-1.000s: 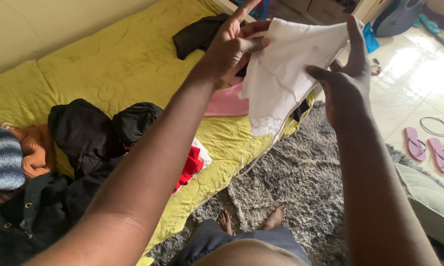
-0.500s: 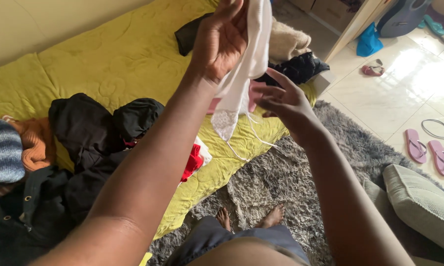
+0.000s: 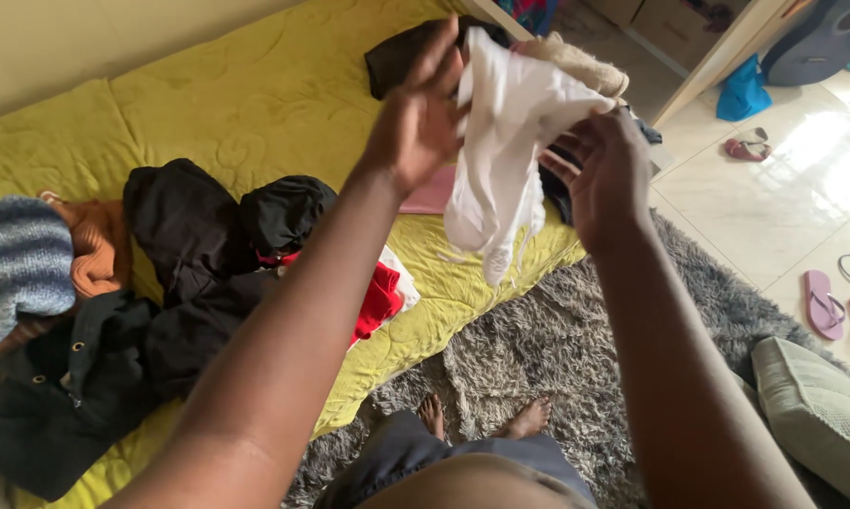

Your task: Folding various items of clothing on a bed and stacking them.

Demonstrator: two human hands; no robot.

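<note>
Item: white garment (image 3: 500, 160), thin fabric with narrow straps and a lace-like edge trailing at its lower end. Position: held in the air above the foot of the bed (image 3: 255, 104), between both hands, clear of the bedding so that it hangs free under its own weight.

Left hand (image 3: 416, 123): raised, fingers closed on the upper left edge of the white garment; motion blur hides the exact pinch.

Right hand (image 3: 609, 174): fingers curled around the garment's right side, gripping the cloth from behind, palm turned away from the camera. The two grips, set apart along the top, keep the fabric partly spread rather than bunched.

Bed: covered by a quilted yellow spread. On it, at left, a heap of dark clothes (image 3: 189, 273), a red piece (image 3: 378, 297) tucked at the heap's edge, an orange knit (image 3: 95, 250) and a blue-grey knit (image 3: 15, 264). A pink item (image 3: 430, 196) lies flat beneath the held garment, seemingly laid out apart from the heap. Another dark piece (image 3: 397, 57) sits near the far end.

Floor: grey shaggy rug (image 3: 557, 339) beside the bed, the person's bare feet (image 3: 486, 419) on it; pink sandals (image 3: 840, 306) on the tiles at right.
</note>
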